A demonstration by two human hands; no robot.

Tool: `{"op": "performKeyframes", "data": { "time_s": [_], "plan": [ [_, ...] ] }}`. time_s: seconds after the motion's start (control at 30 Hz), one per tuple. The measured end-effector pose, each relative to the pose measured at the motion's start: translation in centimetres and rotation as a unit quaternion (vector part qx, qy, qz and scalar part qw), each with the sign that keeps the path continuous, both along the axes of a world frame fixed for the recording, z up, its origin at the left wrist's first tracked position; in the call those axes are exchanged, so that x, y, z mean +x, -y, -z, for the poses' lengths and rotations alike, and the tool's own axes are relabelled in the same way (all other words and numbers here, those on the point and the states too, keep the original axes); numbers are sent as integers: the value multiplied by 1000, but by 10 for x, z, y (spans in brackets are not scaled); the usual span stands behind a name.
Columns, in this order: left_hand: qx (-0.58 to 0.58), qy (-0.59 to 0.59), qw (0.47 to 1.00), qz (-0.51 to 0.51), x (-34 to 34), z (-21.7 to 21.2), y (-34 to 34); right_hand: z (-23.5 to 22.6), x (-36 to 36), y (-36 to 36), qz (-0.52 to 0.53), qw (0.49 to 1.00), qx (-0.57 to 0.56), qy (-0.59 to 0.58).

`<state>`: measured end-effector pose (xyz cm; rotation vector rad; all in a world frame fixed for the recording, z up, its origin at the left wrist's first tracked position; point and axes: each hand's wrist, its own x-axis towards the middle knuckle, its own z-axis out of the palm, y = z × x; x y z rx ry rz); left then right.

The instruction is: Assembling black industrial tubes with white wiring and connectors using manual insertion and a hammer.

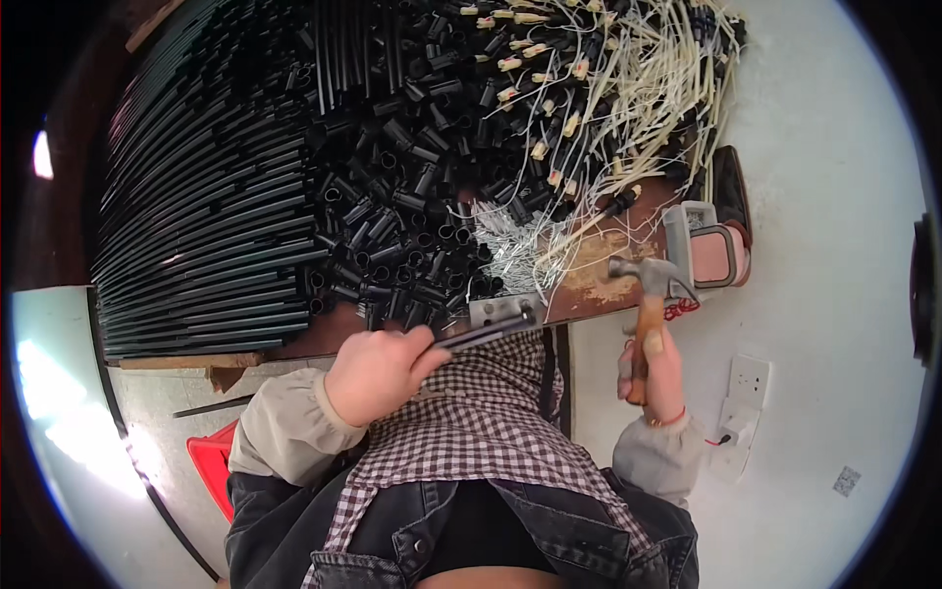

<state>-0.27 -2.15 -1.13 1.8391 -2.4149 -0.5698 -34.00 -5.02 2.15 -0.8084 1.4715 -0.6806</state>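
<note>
Tube against metal block, hammer raised.
My left hand (378,371) gripped a black tube (486,332); right hand (655,378) held the hammer (648,294); tube pile (412,196) probably hid the wires (628,98).

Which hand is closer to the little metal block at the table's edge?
Left. The left hand holds a black tube whose tip reaches the metal block. The right hand holds a hammer off to the block's right.

The left hand (378,371) grips a tube (483,332) whose far end rests against a metal bracket (502,308) at the bench's near edge; the right hand (655,373), right of it, holds a hammer (648,294) upright; short tube pieces (412,206) lie behind the bracket; long tubes (206,216) are stacked left; wired leads (628,98) lie behind, right.
</note>
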Motion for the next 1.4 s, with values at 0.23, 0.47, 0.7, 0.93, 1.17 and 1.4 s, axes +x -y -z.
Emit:
{"op": "performKeyframes", "data": {
  "time_s": [0.23, 0.47, 0.7, 0.93, 1.17, 1.4],
  "plan": [
    [286, -563, 775, -13, -6, -2, -4, 6, 74, 27, -488, 825, -280, -59],
    [204, -240, 936, -156, 69, 60, -123, -3, 34, 130, -140, 873, -413, -219],
    [299, -808, 453, -228, 56, -15, -83, 18, 41, 133, -24, 960, -275, 42],
    [-119, -380, 880, -260, 79, -75, 141, 10, 61, 95, -167, 948, -257, 80],
    [-139, -46, 936, -321, 112, -29, 236, -12, 133, 48, -126, 962, -217, 106],
    [121, -725, 676, -56, -4, -61, 81, 15, 147, 27, -271, 882, -386, 11]
  ]
}}
